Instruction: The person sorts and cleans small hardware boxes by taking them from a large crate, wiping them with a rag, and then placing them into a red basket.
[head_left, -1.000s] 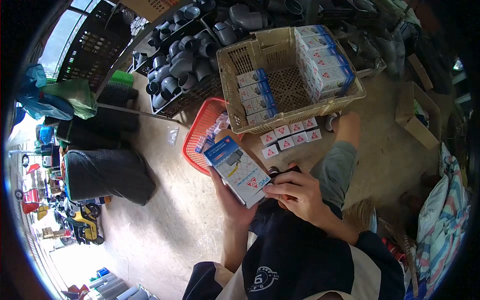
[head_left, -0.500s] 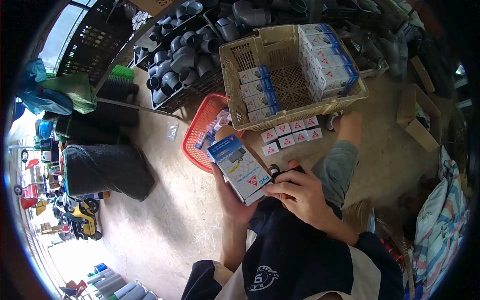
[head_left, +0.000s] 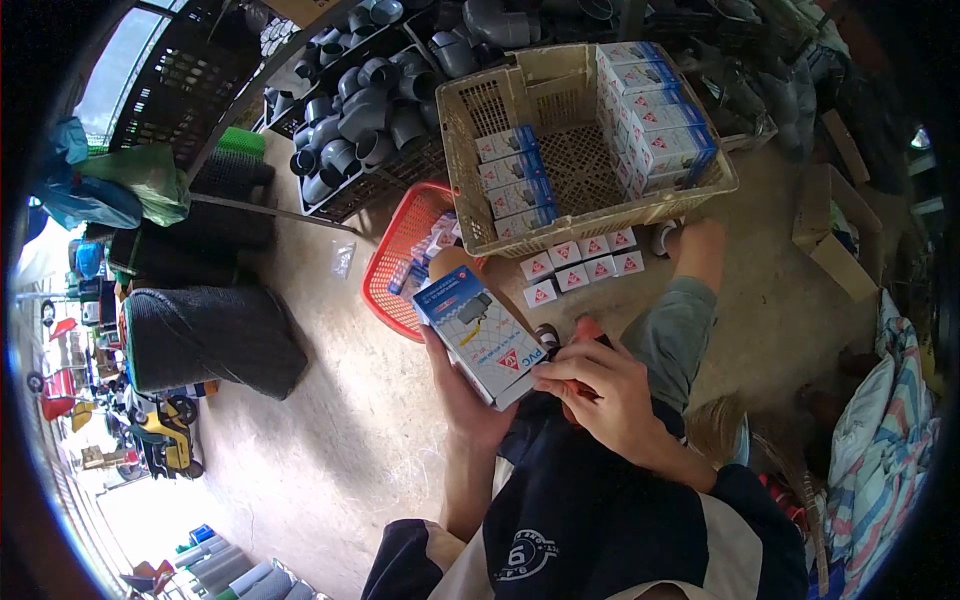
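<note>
A white and blue box marked PVC [head_left: 478, 335] lies tilted in my left hand [head_left: 468, 400], whose fingers wrap its left side and underside. My right hand [head_left: 610, 390] is closed around a red and black tool [head_left: 583, 385], with its fingertips by the box's lower right corner. Beyond the box, a red basket [head_left: 398, 240] holds several small packages. Several small white boxes [head_left: 583, 263] stand in rows on the floor. Behind them, a beige crate [head_left: 600, 212] contains blue and white boxes [head_left: 655, 125] along its left and right sides.
Black crates of grey pipe fittings [head_left: 365, 115] stand at the back left. A dark mesh roll [head_left: 210, 340] lies at the left. At the right are an open cardboard box [head_left: 835, 235] and a striped sack [head_left: 870, 440]. My bare knee is beside the beige crate.
My right hand has shifted slightly right, and more of the red tool's upper end shows above it. The box in my left hand has hardly moved.
</note>
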